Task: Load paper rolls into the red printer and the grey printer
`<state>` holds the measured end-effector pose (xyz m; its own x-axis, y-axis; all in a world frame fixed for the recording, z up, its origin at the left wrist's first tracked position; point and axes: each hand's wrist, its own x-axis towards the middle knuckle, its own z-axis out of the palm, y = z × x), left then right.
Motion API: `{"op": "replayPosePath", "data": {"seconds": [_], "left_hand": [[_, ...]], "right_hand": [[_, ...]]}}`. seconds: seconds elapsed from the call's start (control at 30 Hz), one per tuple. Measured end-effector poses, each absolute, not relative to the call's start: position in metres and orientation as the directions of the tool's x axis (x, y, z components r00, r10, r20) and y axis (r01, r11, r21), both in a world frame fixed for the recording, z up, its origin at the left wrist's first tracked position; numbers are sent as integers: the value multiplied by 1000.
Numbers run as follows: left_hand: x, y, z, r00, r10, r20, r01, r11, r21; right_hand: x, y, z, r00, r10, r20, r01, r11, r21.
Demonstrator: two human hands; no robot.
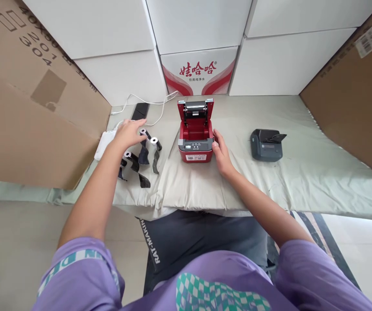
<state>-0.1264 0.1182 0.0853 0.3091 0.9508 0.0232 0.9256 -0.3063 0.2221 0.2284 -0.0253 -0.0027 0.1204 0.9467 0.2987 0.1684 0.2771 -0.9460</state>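
A red receipt printer [195, 147] stands upright on the cloth with its lid tipped up and its red paper bay bare. Against the printer's right side lies my right hand [223, 154], fingers stretched along the wall and thumb near the front corner. My left hand [130, 134] hovers over a group of black ribbon-like rolls, thumb and forefinger apart around the upper end of one roll [144, 133]; I cannot tell whether they touch it. Close by are another roll [156, 144] and a lower roll [133, 162], both with loose tails. A further one is partly hidden by my left forearm.
A dark label printer [266, 146] sits to the right. Behind my left hand are a black phone-like slab [140, 111], a white cable [163, 110] and a white box [104, 144]. Cardboard cartons [39, 99] flank both sides; white cartons [201, 71] line the back.
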Motion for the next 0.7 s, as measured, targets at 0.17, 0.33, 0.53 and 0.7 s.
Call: {"op": "replayPosePath", "data": {"seconds": [0.17, 0.33, 0.53, 0.7], "left_hand": [[-113, 94, 89, 442, 896, -42, 883, -427, 196], [-88, 73, 101, 483, 864, 141, 753, -492, 437], [-22, 54, 153, 601, 743, 294, 511, -640, 574], [41, 68, 145, 734, 670, 110, 595, -712, 372]], "right_hand": [[229, -25, -3, 125, 944, 304, 177, 280, -943], [228, -25, -3, 139, 944, 301, 188, 273, -943], [228, -24, -2, 136, 941, 309, 192, 281, -940], [230, -22, -3, 138, 938, 319, 200, 289, -936]]}}
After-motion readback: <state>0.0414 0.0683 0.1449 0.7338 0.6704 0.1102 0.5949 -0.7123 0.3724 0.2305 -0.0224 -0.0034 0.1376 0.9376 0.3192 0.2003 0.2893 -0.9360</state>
